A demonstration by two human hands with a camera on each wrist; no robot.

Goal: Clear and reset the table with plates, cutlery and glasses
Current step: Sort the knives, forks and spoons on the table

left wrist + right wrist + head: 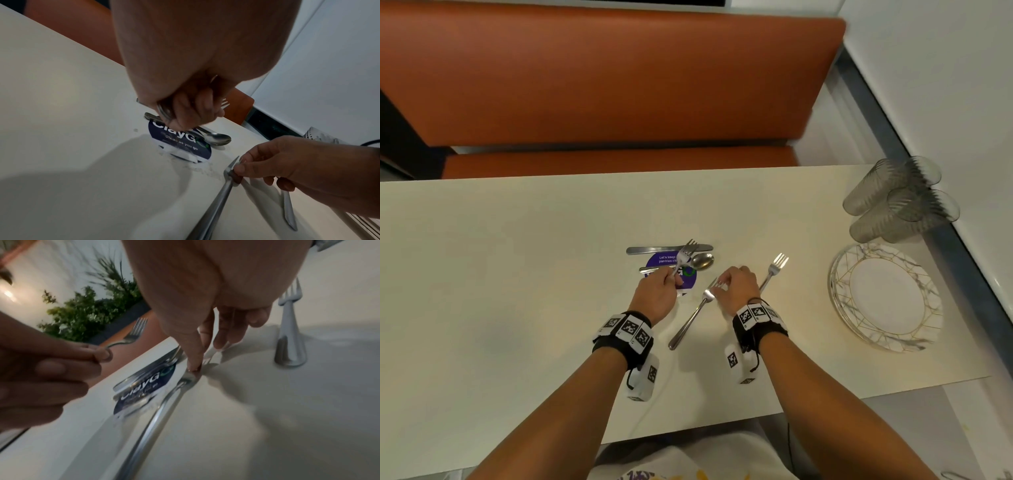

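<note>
My left hand [674, 279] grips a fork [686, 251] by its handle, tines up over a knife [654, 249] and a spoon [700, 262] lying on the table. In the left wrist view its curled fingers [191, 113] wrap that handle. My right hand [719, 287] pinches a second fork [690, 322] at the neck between thumb and forefinger [192, 365]; the handle trails toward me. A third fork [774, 270] lies just right of that hand, untouched. A stack of marbled plates [840, 291] and grey glasses [893, 202] lying on their sides sit at the table's right end.
A round purple sticker [686, 282] is stuck to the cream table [517, 257] under the knife and spoon. An orange bench [602, 85] runs along the far side. A white wall [945, 85] borders the right end, behind the glasses.
</note>
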